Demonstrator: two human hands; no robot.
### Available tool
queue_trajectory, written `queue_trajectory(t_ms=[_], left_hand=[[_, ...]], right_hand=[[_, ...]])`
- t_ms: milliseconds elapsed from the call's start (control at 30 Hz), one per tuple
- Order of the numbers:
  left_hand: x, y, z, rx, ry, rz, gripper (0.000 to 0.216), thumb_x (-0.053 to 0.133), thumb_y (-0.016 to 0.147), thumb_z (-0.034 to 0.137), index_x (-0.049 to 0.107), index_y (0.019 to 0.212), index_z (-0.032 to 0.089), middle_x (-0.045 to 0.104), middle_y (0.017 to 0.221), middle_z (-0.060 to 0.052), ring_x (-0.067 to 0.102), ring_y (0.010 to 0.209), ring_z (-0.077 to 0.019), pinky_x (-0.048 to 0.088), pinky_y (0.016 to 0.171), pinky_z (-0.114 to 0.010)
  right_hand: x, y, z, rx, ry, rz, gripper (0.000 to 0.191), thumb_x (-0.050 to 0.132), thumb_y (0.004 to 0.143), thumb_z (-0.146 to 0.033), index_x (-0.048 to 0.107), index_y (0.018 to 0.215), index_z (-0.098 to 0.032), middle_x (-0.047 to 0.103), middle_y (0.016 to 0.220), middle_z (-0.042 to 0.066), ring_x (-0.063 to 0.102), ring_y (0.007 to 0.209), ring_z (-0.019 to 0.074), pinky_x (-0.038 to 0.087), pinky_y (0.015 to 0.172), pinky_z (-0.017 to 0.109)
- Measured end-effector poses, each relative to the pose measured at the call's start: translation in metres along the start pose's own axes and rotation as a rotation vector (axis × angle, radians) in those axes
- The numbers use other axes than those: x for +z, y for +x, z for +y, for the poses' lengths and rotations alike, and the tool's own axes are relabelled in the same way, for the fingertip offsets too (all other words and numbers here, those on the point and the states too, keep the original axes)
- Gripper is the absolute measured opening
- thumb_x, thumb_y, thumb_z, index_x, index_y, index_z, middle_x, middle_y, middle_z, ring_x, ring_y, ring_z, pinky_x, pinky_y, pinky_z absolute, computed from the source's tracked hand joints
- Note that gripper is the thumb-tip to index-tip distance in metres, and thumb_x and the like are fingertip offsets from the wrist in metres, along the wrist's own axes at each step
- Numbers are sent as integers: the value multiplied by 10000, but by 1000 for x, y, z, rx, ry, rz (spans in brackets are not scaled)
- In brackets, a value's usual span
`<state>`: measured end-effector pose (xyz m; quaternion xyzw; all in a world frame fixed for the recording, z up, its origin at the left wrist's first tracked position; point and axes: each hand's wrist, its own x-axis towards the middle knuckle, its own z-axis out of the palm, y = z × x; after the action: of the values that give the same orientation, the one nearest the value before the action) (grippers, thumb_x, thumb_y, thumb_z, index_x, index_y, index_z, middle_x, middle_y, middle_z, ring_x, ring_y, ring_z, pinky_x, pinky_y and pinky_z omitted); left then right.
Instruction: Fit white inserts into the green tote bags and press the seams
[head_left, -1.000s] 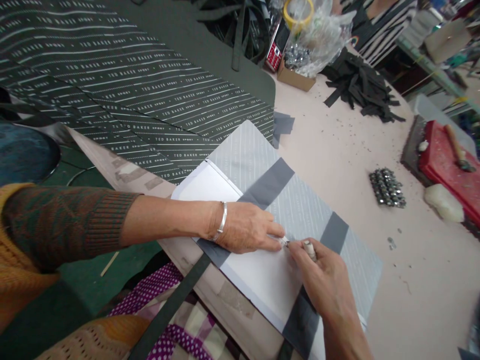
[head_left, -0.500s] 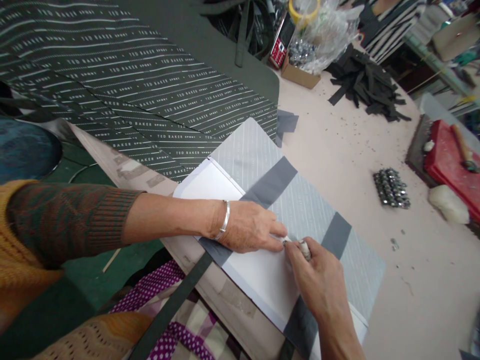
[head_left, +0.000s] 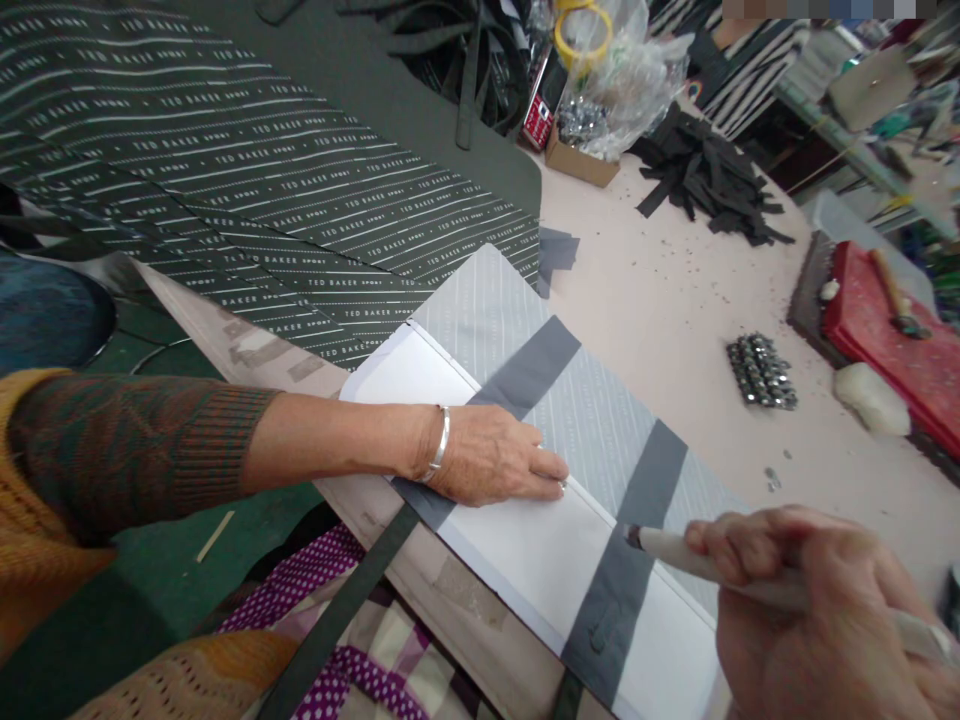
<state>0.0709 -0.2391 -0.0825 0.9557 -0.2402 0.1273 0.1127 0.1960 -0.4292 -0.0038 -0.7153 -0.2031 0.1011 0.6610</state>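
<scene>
Fingers (head_left: pixel 549 464) of the left hand (head_left: pixel 487 455) reach out nearly straight in the head view, two of them slightly parted, their tips resting by the seam where a white panel (head_left: pixel 525 550) meets a pale grey patterned sheet (head_left: pixel 607 430); whether they pinch anything is hidden. That panel lies under the left hand and extends beyond its fingertips towards the right hand (head_left: pixel 832 600), whose fingers are curled closed around a white pen-like tool (head_left: pixel 675 552). Its dark tip points left over the nearer dark grey strip (head_left: pixel 634 560), to the right of the left fingertips and apart from them; contact with the strip cannot be told. Panel and sheet lie on the table (head_left: pixel 637 330), beside dark printed fabric (head_left: pixel 300 190).
</scene>
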Motion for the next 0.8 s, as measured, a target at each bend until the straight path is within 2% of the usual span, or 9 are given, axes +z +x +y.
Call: queue_trajectory(t_ms=[67, 200, 333, 467, 600, 800], left_hand=[[1, 1, 3, -21, 2, 13, 254, 590, 836, 148, 633, 1085, 176, 655, 1096, -52, 519, 683, -145, 423, 618, -316], [3, 4, 11, -113, 51, -58, 243, 516, 887, 168, 642, 1093, 191, 651, 1101, -39, 505, 661, -153, 343, 523, -339], [5, 4, 14, -133, 73, -90, 281, 474, 925, 183, 624, 1161, 208, 648, 1148, -36, 505, 674, -151, 331, 529, -338], [5, 3, 13, -123, 75, -39, 245, 463, 943, 180, 633, 1117, 205, 655, 1136, -37, 508, 677, -140, 366, 572, -328], [4, 3, 13, -129, 71, -43, 260, 478, 935, 175, 623, 1149, 207, 661, 1145, -17, 495, 662, -137, 382, 578, -327], [8, 0, 11, -119, 38, 34, 226, 524, 913, 175, 639, 1106, 192, 669, 1125, -21, 502, 663, -138, 402, 577, -328]], right_hand=[[5, 0, 1, 45, 146, 61, 158, 601, 829, -241, 578, 689, -170, 456, 513, -61, 442, 471, 84, 475, 559, 278], [9, 6, 25, 177, 504, 196, 315, 476, 911, -353, 511, 640, -196, 281, 385, -104, 231, 343, 69, 381, 428, 221], [3, 16, 55, 287, 725, 254, 352, 414, 918, -281, 473, 587, -178, 266, 370, -102, 209, 320, 54, 354, 412, 195], [1, 17, 71, 333, 803, 229, 352, 417, 921, -266, 477, 589, -166, 268, 380, -102, 265, 322, 48, 375, 432, 186], [4, 15, 77, 369, 832, 225, 351, 378, 931, -240, 474, 603, -162, 230, 404, -105, 269, 329, 47, 390, 439, 181], [1, 17, 82, 355, 822, 228, 257, 480, 847, -206, 444, 595, -166, 176, 426, -116, 248, 335, 38, 400, 445, 174]])
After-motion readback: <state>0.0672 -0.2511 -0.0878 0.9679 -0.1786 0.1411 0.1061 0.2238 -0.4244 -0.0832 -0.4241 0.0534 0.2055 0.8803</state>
